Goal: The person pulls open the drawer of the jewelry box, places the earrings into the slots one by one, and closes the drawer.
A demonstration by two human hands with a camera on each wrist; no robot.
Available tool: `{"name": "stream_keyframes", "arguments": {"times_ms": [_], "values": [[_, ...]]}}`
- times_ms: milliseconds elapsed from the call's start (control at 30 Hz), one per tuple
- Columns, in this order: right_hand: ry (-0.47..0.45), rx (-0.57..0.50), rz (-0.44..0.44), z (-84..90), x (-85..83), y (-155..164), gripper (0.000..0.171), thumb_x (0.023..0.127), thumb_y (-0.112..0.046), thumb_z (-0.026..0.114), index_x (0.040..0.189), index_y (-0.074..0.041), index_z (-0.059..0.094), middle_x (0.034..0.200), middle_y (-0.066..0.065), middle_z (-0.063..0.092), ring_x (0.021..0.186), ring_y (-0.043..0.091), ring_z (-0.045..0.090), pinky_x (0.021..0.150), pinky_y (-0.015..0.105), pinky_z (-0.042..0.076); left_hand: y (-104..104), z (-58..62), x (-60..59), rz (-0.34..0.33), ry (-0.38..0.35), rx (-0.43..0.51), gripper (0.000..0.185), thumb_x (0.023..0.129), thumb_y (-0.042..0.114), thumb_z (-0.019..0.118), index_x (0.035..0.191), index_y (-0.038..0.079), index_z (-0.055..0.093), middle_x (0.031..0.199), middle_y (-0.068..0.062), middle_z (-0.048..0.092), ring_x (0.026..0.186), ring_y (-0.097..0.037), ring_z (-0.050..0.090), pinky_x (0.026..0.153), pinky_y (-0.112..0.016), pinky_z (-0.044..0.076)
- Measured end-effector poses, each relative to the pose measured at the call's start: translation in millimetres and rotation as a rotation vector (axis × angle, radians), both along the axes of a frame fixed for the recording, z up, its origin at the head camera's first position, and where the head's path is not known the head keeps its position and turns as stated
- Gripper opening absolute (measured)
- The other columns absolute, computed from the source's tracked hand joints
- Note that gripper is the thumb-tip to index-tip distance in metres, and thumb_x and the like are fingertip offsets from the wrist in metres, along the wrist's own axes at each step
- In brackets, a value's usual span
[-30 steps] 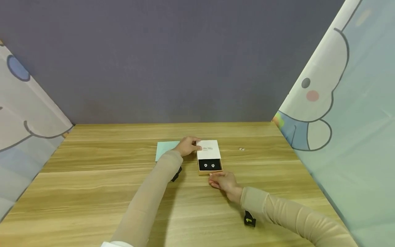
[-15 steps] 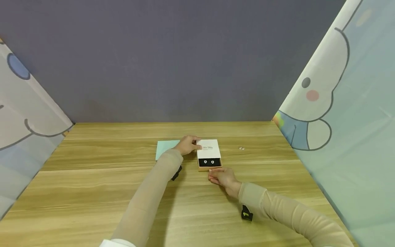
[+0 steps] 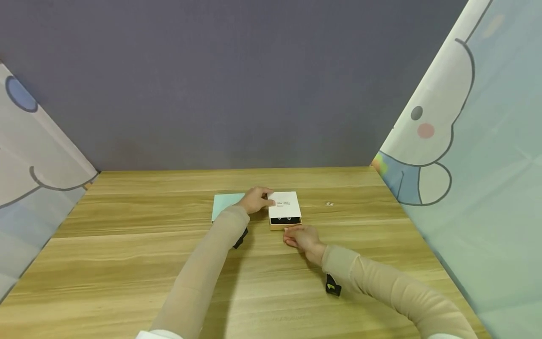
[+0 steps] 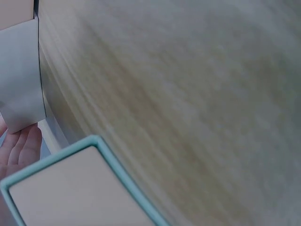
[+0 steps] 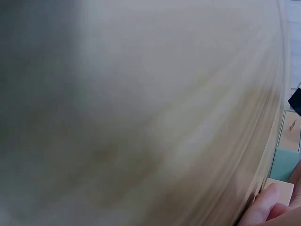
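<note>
A small jewelry box has a white printed sleeve (image 3: 284,205) and a kraft-coloured drawer (image 3: 279,227) that sticks out a little towards me. On the drawer's black insert, a pair of sparkly earrings (image 3: 289,218) is partly covered by the sleeve. My left hand (image 3: 254,200) grips the sleeve's left side, thumb on top; its fingers (image 4: 26,146) also show beside the white sleeve in the left wrist view. At the drawer's front, my right hand (image 3: 304,237) holds on with bent fingers; its thumb lies against the drawer face (image 5: 282,189) in the right wrist view.
Beside the left hand lies a flat mint-green box (image 3: 224,205), partly hidden by that arm; its teal rim (image 4: 117,172) shows close up in the left wrist view. Two tiny shiny pieces (image 3: 329,204) lie on the wooden table (image 3: 360,226), right of the jewelry box.
The drawer has slid away from me into the sleeve, with my right hand moving along behind it. Less of the black insert and earrings shows. My left hand has stayed on the sleeve.
</note>
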State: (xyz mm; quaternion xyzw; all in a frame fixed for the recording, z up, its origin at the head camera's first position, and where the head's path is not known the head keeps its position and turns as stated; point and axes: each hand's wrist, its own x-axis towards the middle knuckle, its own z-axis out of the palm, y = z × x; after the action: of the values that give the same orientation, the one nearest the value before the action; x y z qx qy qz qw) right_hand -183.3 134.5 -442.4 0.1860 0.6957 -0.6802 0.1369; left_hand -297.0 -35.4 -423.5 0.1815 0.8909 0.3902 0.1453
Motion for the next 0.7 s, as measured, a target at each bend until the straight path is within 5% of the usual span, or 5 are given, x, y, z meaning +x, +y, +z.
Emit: {"name": "stream_keyframes", "arguments": {"times_ms": [700], "values": [[-0.018,-0.004,-0.011,1.4,-15.5,-4.0,0.022,0.085,0.004,0.057,0.106,0.012,0.060,0.069,0.004,0.066,0.061,0.007,0.062,0.060,0.016,0.053,-0.2,-3.6,-3.2,0.002,0.012,0.002,0.051,0.086,0.026,0.065,0.131,0.010,0.051,0.128,-0.008,0.054,0.105,-0.019,0.052,0.092,-0.036,0.045]]}}
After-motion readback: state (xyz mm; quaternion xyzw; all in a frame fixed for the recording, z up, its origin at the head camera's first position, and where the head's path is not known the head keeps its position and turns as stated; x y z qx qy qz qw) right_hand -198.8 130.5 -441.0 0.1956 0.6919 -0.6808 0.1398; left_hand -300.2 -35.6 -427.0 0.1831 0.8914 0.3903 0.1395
